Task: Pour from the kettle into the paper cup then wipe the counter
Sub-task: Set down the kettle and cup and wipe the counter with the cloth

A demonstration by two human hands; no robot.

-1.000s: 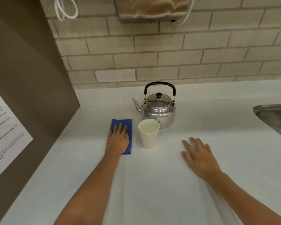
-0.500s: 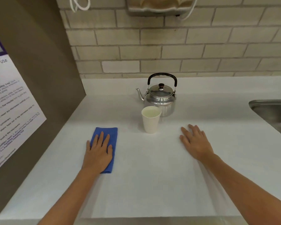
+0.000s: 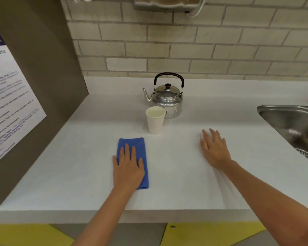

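Note:
A shiny steel kettle (image 3: 167, 100) with a black handle stands upright near the back of the white counter (image 3: 82, 157), spout pointing left. Just in front of it a white paper cup (image 3: 155, 120) stands upright, filled with liquid. My left hand (image 3: 128, 167) presses flat on a folded blue cloth (image 3: 132, 143) in front and left of the cup, fingers spread. Flat on the bare counter to the right of the cup lies my right hand (image 3: 214, 148), holding nothing.
A steel sink (image 3: 290, 125) is sunk into the counter at the right. A brown side panel with a printed notice (image 3: 9, 103) walls off the left. Brick wall (image 3: 185, 50) behind, with a dispenser overhead. The counter's front edge is near my forearms.
My left hand has slid the blue cloth from beside the cup toward the front edge, out to the left and then back right. The right hand stays flat. The camera has pulled back.

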